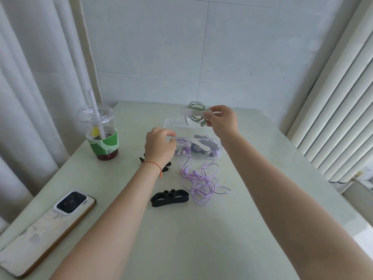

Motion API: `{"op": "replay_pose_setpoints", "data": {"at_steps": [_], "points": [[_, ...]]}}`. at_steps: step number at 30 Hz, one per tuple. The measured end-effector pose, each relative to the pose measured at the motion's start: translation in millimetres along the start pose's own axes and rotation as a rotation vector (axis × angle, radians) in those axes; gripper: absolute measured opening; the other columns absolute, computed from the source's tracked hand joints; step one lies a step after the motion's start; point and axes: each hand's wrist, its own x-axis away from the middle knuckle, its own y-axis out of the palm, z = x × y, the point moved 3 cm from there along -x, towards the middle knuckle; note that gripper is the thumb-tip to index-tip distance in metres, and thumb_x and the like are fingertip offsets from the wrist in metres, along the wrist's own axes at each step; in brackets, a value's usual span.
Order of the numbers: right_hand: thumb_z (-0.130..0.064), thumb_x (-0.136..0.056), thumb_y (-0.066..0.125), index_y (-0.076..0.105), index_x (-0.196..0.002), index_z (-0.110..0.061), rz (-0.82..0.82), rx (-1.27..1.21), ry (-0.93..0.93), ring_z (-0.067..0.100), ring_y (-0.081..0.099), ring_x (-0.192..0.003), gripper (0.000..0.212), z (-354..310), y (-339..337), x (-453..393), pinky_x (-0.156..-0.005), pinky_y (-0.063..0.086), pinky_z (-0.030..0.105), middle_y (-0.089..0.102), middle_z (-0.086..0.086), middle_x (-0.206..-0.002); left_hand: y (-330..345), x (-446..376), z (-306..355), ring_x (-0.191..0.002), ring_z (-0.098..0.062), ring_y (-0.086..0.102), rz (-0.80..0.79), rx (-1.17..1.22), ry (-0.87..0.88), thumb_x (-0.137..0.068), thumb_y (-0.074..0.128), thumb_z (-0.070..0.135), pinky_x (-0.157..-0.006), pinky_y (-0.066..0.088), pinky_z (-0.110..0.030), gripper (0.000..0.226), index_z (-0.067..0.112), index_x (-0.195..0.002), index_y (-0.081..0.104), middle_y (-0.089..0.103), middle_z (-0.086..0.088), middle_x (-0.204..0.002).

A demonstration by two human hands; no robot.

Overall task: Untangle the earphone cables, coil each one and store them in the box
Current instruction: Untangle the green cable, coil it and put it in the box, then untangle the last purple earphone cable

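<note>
My right hand (pixel 222 120) pinches a white cable winder (pixel 191 112) with a green earphone cable (pixel 196 109) coiled on it, held in the air above the far side of the clear plastic box (pixel 171 123). My left hand (pixel 159 144) rests with curled fingers on the box's near left edge. Inside the box lie a coiled purple cable and a dark coiled cable (pixel 198 147) on a pale winder. A tangled purple earphone cable (pixel 201 181) sprawls on the table in front of the box. A black winder (pixel 170 197) lies near it; another black winder (pixel 166 166) is partly hidden behind my left wrist.
A plastic cup (pixel 102 134) with a straw and dark drink stands at the left of the table (pixel 201 239). A phone (pixel 48 227) lies face down near the front left edge. Curtains hang at left, and a ribbed white panel (pixel 333 118) lines the right.
</note>
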Motion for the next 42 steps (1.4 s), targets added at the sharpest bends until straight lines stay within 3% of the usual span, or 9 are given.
{"op": "replay_pose_setpoints", "data": {"at_steps": [3,9,17,23,26,34,37,39,42], "points": [[-0.017,-0.084,0.068,0.062,-0.090,-0.015,-0.002,-0.026,-0.010,0.013,0.062,-0.057,0.009,-1,5,-8,-0.052,0.045,0.019,0.069,0.003,-0.078,1,0,-4,-0.114,-0.026,0.052,0.021,0.040,0.025,-0.084,0.060,0.007,-0.093,0.036,-0.024,0.019,0.017,-0.094,0.073,0.063,-0.006,-0.111],[-0.018,-0.078,0.073,0.064,-0.079,-0.019,-0.132,0.207,0.046,0.021,0.067,-0.066,0.009,18,26,-16,-0.073,0.059,0.039,0.071,0.006,-0.076,-1,3,-6,-0.105,-0.022,0.058,0.110,0.147,0.022,-0.081,0.067,0.008,-0.093,0.040,-0.024,0.015,0.015,-0.088,0.078,0.067,-0.004,-0.103],[-0.019,-0.087,0.059,0.061,-0.097,-0.018,-0.170,0.566,-0.093,0.025,0.066,-0.076,0.011,20,48,-18,-0.061,0.050,0.031,0.069,0.004,-0.088,0,3,-7,-0.104,-0.024,0.057,0.129,0.179,0.007,-0.081,0.069,0.012,-0.090,0.044,-0.028,0.014,0.021,-0.085,0.078,0.067,0.000,-0.100],[-0.016,-0.082,0.067,0.068,-0.104,-0.015,-0.389,0.879,-0.139,0.024,0.061,-0.102,0.022,16,61,-21,-0.082,0.051,0.031,0.065,0.002,-0.109,1,0,-10,-0.102,-0.023,0.059,0.136,0.157,0.024,-0.081,0.069,0.014,-0.089,0.046,-0.030,0.013,0.022,-0.083,0.078,0.068,0.001,-0.097],[-0.012,-0.082,0.062,0.072,-0.102,-0.015,-0.375,0.869,-0.152,0.021,0.062,-0.103,0.022,8,54,-21,-0.081,0.050,0.026,0.068,0.000,-0.108,1,-2,-11,-0.102,-0.022,0.059,0.124,0.102,0.034,-0.081,0.069,0.015,-0.084,0.038,-0.021,0.014,0.023,-0.085,0.078,0.069,0.003,-0.096],[-0.013,-0.084,0.058,0.072,-0.089,-0.015,-0.166,0.596,-0.262,0.015,0.056,-0.076,0.015,-9,14,7,-0.064,0.039,0.022,0.063,-0.002,-0.080,-8,2,14,-0.104,-0.028,0.051,0.136,-0.060,0.106,-0.082,0.062,0.011,-0.085,0.041,-0.030,0.018,0.020,-0.088,0.077,0.068,-0.002,-0.099],[-0.019,-0.086,0.060,0.071,-0.083,-0.009,-0.306,0.618,-0.204,0.018,0.058,-0.074,0.016,-1,6,26,-0.062,0.042,0.024,0.064,0.001,-0.076,-9,4,30,-0.088,-0.020,0.061,0.060,-0.004,0.087,-0.083,0.060,0.013,-0.074,0.045,-0.025,0.018,0.021,-0.086,0.075,0.068,0.003,-0.084],[-0.026,-0.088,0.060,0.070,-0.073,-0.013,-0.504,0.752,-0.176,0.021,0.064,-0.090,0.023,5,5,41,-0.069,0.044,0.027,0.062,0.001,-0.078,-8,8,38,-0.074,-0.012,0.064,-0.069,-0.026,0.067,-0.084,0.058,0.016,-0.069,0.048,-0.022,0.018,0.025,-0.084,0.074,0.068,0.008,-0.076],[-0.030,-0.087,0.066,0.074,-0.094,-0.018,-0.634,0.869,-0.189,0.010,0.056,-0.108,0.016,19,3,57,-0.077,0.037,0.020,0.063,-0.004,-0.096,6,16,40,-0.087,-0.017,0.065,-0.297,-0.190,0.090,-0.085,0.060,0.020,-0.081,0.053,-0.030,0.018,0.027,-0.092,0.075,0.071,0.007,-0.093]]}}
